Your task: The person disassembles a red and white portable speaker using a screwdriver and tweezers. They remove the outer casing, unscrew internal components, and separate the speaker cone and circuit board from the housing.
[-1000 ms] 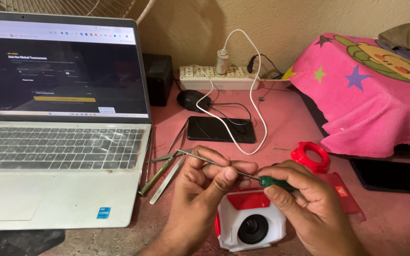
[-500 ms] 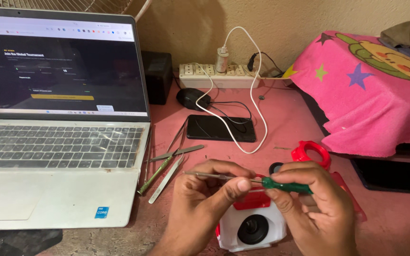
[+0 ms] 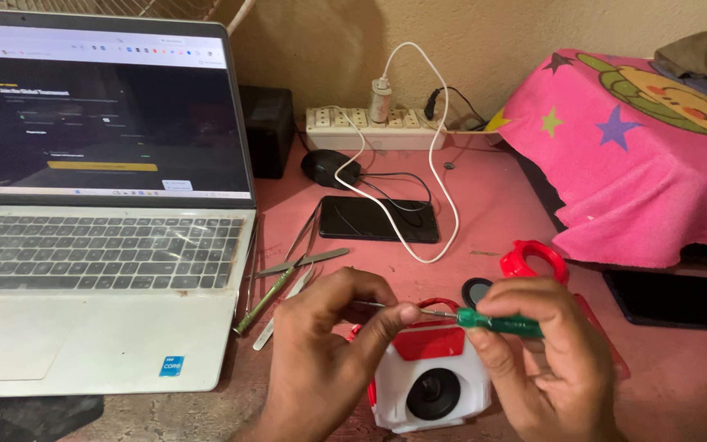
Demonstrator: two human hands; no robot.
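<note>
Right hand (image 3: 546,360): fingers curled tight round the green-handled screwdriver (image 3: 497,322). Left hand (image 3: 329,360): fingertips pinched narrow on its metal shaft. Small white-and-red speaker (image 3: 429,385) sits on the counter just below both sets of fingers.

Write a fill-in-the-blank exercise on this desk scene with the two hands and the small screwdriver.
1. The right hand grips the thin metal screwdriver by its ____ plastic handle.
2. The left hand pinches the screwdriver's metal ____.
3. Below both hands sits a white and red plastic device with a round ____ lens-like part on its front.
4. The white cable runs from the power strip to the flat black ____ lying on the pink table.

Missing words: green; shaft; black; phone
</note>
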